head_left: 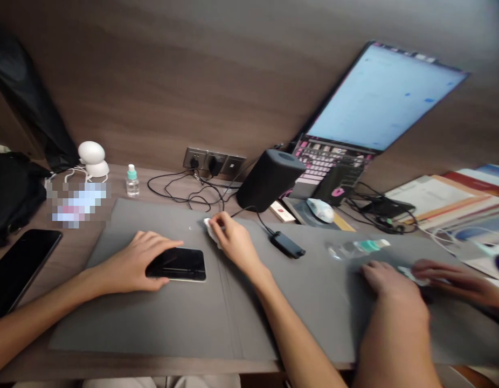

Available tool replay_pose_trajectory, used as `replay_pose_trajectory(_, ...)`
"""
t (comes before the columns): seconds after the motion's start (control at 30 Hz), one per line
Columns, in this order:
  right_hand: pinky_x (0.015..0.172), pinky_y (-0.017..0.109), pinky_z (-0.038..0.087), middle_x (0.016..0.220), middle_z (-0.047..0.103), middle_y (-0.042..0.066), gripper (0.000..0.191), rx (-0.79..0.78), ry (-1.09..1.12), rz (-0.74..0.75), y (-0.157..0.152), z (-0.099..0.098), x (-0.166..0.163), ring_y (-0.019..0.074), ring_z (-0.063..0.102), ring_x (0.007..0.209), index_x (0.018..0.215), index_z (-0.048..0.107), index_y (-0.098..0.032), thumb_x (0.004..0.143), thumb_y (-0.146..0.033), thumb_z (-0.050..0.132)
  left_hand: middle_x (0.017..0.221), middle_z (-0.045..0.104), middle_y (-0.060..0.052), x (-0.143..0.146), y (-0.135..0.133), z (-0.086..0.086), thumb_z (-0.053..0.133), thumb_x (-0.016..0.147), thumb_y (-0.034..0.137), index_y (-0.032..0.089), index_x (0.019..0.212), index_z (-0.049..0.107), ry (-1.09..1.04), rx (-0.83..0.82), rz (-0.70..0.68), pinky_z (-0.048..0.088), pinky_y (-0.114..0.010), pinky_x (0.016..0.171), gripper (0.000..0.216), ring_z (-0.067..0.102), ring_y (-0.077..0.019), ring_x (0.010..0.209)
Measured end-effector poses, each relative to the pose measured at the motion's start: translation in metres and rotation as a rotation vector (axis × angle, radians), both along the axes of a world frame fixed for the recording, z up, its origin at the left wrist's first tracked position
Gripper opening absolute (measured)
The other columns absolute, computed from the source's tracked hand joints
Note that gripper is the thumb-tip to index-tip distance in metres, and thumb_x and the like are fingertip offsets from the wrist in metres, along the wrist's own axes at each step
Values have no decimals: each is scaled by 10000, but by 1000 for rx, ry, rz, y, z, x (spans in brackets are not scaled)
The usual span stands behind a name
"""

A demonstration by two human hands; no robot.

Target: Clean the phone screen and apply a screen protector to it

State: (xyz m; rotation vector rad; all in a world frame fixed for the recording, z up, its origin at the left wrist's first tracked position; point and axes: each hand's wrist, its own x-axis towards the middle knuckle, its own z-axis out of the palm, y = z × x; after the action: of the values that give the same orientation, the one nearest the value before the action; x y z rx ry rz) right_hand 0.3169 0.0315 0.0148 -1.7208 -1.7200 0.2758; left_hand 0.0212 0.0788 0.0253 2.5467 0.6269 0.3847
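Note:
My left hand (132, 264) grips the left end of a black-screened smartphone (179, 264) that lies on the grey desk mat (152, 323). Its fingers run along the far edge, and the thumb is at the near edge. To the right of the phone, my right hand (237, 242) pinches a crumpled white tissue (211, 231) just over the mat. Part of the tissue is hidden under the fingers.
At right, another person's hands (389, 280) work beside a clear spray bottle (360, 248). A black adapter (288, 245), a black speaker (269, 180), cables and a laptop (387, 102) stand behind. A small bottle (132, 182) and a larger black device (23, 269) sit at left.

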Motion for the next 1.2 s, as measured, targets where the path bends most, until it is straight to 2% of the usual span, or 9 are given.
replay_pose_trajectory(0.07, 693, 306, 410, 885, 682, 25, 269, 5, 63, -11, -2, 2, 3, 206, 603, 723, 1003, 557, -253, 1074, -480, 431, 1413, 651, -39, 1, -2, -2, 749, 871, 411, 365, 1508, 502, 8, 0, 0, 356, -411, 1060, 685, 562, -302, 1256)
replay_pose_trajectory(0.23, 739, 316, 428, 969, 712, 27, 201, -48, -32, 158, -8, 4, -8, 214, 639, 822, 1009, 589, -262, 1074, -408, 465, 1381, 653, -36, 2, 4, -6, 720, 878, 363, 326, 1378, 583, 8, 60, 188, 352, -409, 1003, 520, 560, -304, 1238)
replay_pose_trajectory(0.5, 843, 357, 479, 1083, 683, 89, 293, 67, -122, 103, 4, -10, -20, 255, 657, 1014, 1204, 667, -255, 1098, -326, 403, 1402, 646, -38, 3, 2, -2, 701, 861, 292, 304, 1391, 568, 19, 65, 86, 346, -405, 1032, 546, 541, -298, 1274)
replay_pose_trajectory(0.63, 941, 382, 479, 1088, 667, 95, 284, 41, -92, 119, 14, -14, -25, 265, 633, 1076, 1179, 734, -260, 1063, -403, 518, 1387, 660, -23, 2, 6, -8, 672, 931, 397, 331, 1391, 591, 1, 65, 102, 345, -399, 1028, 473, 562, -291, 1256)
replay_pose_trajectory(0.73, 1014, 404, 461, 1130, 694, 84, 238, 10, 97, 109, 20, -15, -20, 268, 629, 1122, 1157, 747, -262, 985, -369, 623, 1349, 692, -18, 0, 10, -12, 551, 1019, 503, 332, 1340, 640, -9, 24, 188, 344, -407, 1052, 374, 587, -275, 1238)
replay_pose_trajectory(0.8, 1006, 394, 471, 1129, 727, 76, 251, 8, 217, 86, 22, -17, -13, 250, 658, 1083, 1159, 736, -249, 975, -315, 580, 1316, 720, -12, 0, 13, -10, 465, 1057, 505, 320, 1293, 675, -9, -11, 245, 353, -410, 1071, 366, 605, -261, 1226)
replay_pose_trajectory(0.9, 868, 358, 518, 964, 762, 63, 279, 0, 329, 44, 25, -19, -3, 224, 696, 874, 1107, 735, -215, 965, -327, 522, 1229, 769, 2, 6, 18, -2, 401, 1077, 448, 297, 1174, 725, 17, 9, 280, 403, -394, 1038, 370, 649, -242, 1161)
replay_pose_trajectory(1.03, 750, 320, 526, 841, 762, 41, 305, -22, 467, 65, 29, -21, -1, 205, 689, 753, 1062, 727, -197, 906, -387, 547, 1146, 790, -1, 33, 26, 9, 488, 1069, 371, 263, 1129, 723, 90, 228, 254, 469, -351, 902, 266, 718, -215, 970)
replay_pose_trajectory(1.2, 729, 313, 525, 850, 739, 30, 397, -7, 583, 114, 29, -21, -7, 188, 659, 719, 1166, 660, -183, 868, -431, 574, 1226, 752, -66, 79, 29, 11, 631, 1018, 268, 204, 1257, 669, 96, 397, 209, 476, -356, 917, 250, 689, -270, 1136)
